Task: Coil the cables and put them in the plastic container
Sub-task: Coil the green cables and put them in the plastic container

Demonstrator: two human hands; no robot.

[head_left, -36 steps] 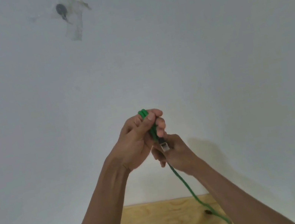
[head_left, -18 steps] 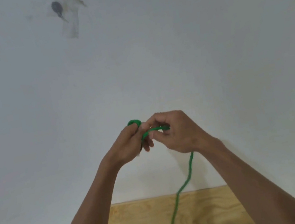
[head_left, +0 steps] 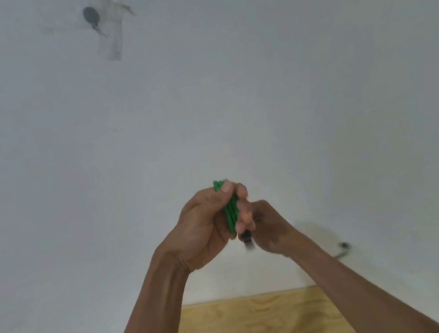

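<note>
Cable (head_left: 230,211): bright green, folded into a short bundle of several strands lying side by side, standing nearly upright. Its top loops stick out above the left thumb; the lower part runs down between the two hands.
Cable end: a small dark and pale plug (head_left: 247,241) shows just below the bundle, blurred, so its type cannot be told.
Where the cable is: held up in the air in front of the white wall (head_left: 257,87), above the far edge of the wooden table (head_left: 254,329), not touching it.
Left hand (head_left: 205,227): wrapped round the bundle, thumb pressed against the upper strands and fingers curled over the far side, so it clamps the cable.
Right hand (head_left: 269,227): just beside the left and touching it, fingers curled in at the lower part of the bundle near the plug. It seems to pinch the cable there, though blur hides the exact hold.
Forearms: both bare, rising from the bottom corners and meeting at the middle.
Wall marks: a strip of clear tape (head_left: 111,36) with a dark blob (head_left: 90,15) under it sits high on the wall to the left; a small dark speck lies near the top left corner.
Grey object (head_left: 342,247): a small blurred thing against the wall right of the right wrist, too unclear to name.
In the way: the fingers of both hands cover much of the bundle's middle and lower strands.
</note>
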